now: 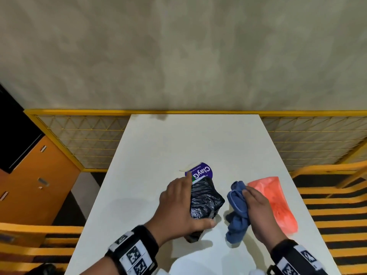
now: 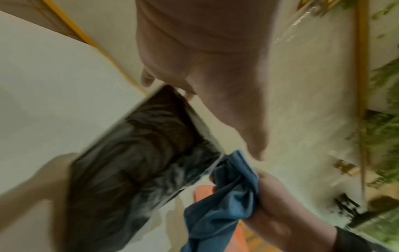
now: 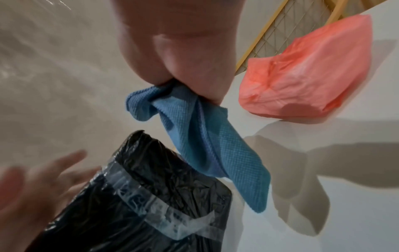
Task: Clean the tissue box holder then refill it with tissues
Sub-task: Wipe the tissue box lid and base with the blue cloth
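Observation:
The tissue box holder (image 1: 206, 199), wrapped in crinkled black plastic with clear tape, is tilted up off the white table (image 1: 198, 139). My left hand (image 1: 195, 201) grips it, fingers over its far side and thumb at the near end. The left wrist view shows the holder (image 2: 134, 170) blurred. My right hand (image 1: 252, 201) holds a bunched blue cloth (image 1: 238, 215) just right of the holder, hanging from the fist (image 3: 205, 145) and touching the holder (image 3: 151, 196). A pink tissue pack (image 1: 278, 201) lies on the table to the right.
A purple-labelled spray bottle (image 1: 200, 172) lies behind the holder. A yellow mesh fence (image 1: 79, 139) runs behind the table. An orange cabinet (image 1: 39, 175) stands at left, with yellow slatted seats (image 1: 333, 205) on both sides.

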